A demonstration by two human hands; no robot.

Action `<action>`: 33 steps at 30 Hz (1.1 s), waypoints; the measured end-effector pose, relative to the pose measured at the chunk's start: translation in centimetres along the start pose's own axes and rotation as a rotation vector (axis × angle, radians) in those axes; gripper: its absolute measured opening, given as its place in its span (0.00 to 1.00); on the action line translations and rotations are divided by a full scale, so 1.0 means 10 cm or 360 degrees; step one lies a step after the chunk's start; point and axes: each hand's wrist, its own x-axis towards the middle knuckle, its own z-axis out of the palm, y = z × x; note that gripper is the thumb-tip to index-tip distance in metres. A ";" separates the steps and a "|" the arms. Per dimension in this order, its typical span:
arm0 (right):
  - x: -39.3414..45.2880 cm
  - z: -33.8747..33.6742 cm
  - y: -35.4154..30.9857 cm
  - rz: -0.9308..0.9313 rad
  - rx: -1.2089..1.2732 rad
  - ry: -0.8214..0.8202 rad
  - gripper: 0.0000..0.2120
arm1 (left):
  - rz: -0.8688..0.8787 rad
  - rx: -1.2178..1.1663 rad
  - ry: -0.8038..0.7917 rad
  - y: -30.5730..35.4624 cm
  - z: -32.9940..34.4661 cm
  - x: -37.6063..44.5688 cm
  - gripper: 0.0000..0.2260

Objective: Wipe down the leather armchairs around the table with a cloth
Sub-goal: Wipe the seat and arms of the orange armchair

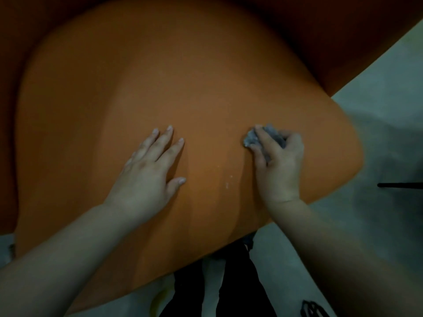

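Observation:
An orange leather armchair seat fills most of the head view, its rounded front edge toward me. My left hand lies flat on the seat, palm down, fingers spread and holding nothing. To its right, my right hand grips a crumpled grey cloth and presses it onto the leather near the seat's right front. A few small pale specks mark the leather between the two hands.
The chair's darker orange back and armrests curve around the top and left. Pale floor shows at the right and bottom. My dark-clothed legs stand below the seat edge. A thin black rod juts in from the right.

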 end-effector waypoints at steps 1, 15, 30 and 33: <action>-0.13 0.00 -0.04 -0.0001 0.0007 0.0003 0.17 | -0.0014 -0.0007 0.0003 -0.01 0.00 -0.02 0.34; -0.91 0.18 -0.46 -0.0057 0.0209 -0.0175 0.17 | -0.0015 -0.0044 0.0095 -0.03 0.20 -0.29 0.31; -0.81 0.27 -0.60 -0.0377 0.0094 -0.0309 0.19 | -0.0133 -0.0117 0.0141 -0.08 0.13 -0.33 0.28; -0.38 0.36 -0.63 -0.0566 0.0066 -0.0434 0.18 | -0.0171 -0.0147 0.0169 -0.06 0.10 -0.25 0.28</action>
